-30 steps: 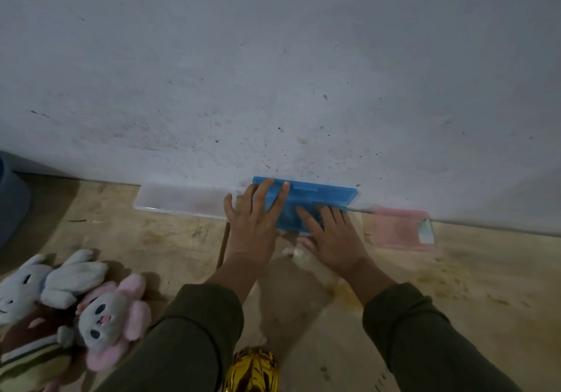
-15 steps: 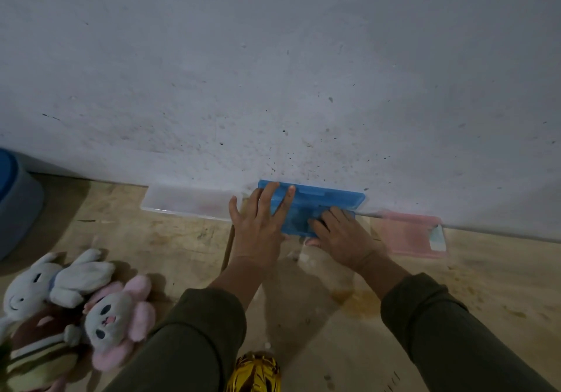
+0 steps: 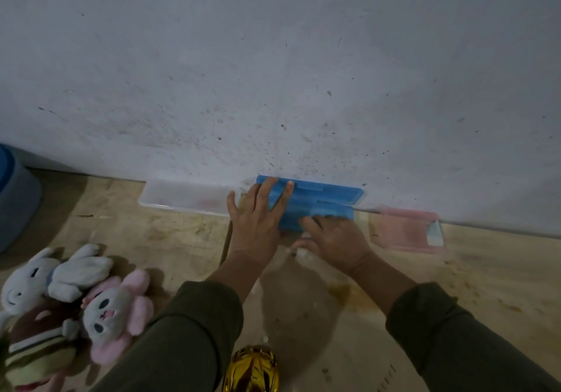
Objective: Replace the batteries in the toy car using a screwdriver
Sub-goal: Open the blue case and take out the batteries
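Note:
A blue plastic case point(image 3: 324, 197) lies against the foot of the wall, its upper part leaning on the wall. My left hand point(image 3: 258, 218) rests flat on the case's left end with straight fingers. My right hand point(image 3: 334, 240) lies at the case's front edge, its fingers reaching over the lower half. Something small and white point(image 3: 303, 253) shows under my right palm; it is blurred. The gold toy car point(image 3: 252, 370) pokes in at the bottom edge, between my sleeves. No screwdriver or batteries are visible.
A clear white case point(image 3: 182, 199) lies left of the blue one and a pink case point(image 3: 406, 232) right of it, both along the wall. Plush bunnies point(image 3: 76, 303) sit at the lower left. A blue-grey bin point(image 3: 15, 200) stands at the far left on the wooden floor point(image 3: 470, 285).
My right hand has shifted forward and right along the case's front edge. My left hand stays flat on the left end.

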Available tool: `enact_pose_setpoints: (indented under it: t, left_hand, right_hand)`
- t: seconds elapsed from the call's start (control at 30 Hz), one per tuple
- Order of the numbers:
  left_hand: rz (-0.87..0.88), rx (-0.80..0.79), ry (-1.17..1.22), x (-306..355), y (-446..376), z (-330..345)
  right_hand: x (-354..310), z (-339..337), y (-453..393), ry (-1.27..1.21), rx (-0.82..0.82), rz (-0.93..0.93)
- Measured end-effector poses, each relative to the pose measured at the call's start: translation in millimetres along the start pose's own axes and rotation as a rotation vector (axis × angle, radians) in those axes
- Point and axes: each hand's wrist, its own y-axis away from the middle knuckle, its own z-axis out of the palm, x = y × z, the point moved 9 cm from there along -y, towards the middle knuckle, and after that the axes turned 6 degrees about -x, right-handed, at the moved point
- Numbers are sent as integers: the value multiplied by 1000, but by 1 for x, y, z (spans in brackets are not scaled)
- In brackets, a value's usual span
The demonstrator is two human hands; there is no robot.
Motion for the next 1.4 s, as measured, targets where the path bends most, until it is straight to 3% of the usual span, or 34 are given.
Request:
enact_pose_setpoints:
  t: [0.17,0.33,0.53,0.67,0.77,0.87,0.97,1.3,1.4]
  left_hand:
    - [24,55,23,-2,-2,-3]
    - [3,29,29,-1,0,-4]
    - [-31,-116,47,0,-2,-3]
    - [-68,-74,0,-1,0,-6]
    - [-95,-64,-31,0,3,-7]
    - [-39,-120,-86,10,7,-14]
    - [1,-245,27,14,16,-2]
    - [72,-166,246,2,21,-15]
    - [-30,-174,231,-44,26,-17]
  right_hand:
    - [-31,11,23,-62,15,-24]
    - [-30,22,23,-87,-76,-30]
    - [-27,16,22,-14,-48,19]
    - [2,-15,13,2,110,316]
    - [15,-19,10,-19,37,457]
    - [12,-13,16,-79,-46,471]
    - [5,-8,21,-115,-73,457]
    - [6,-5,14,-13,-82,495]
    - [-10,-2,-12,64,-74,477]
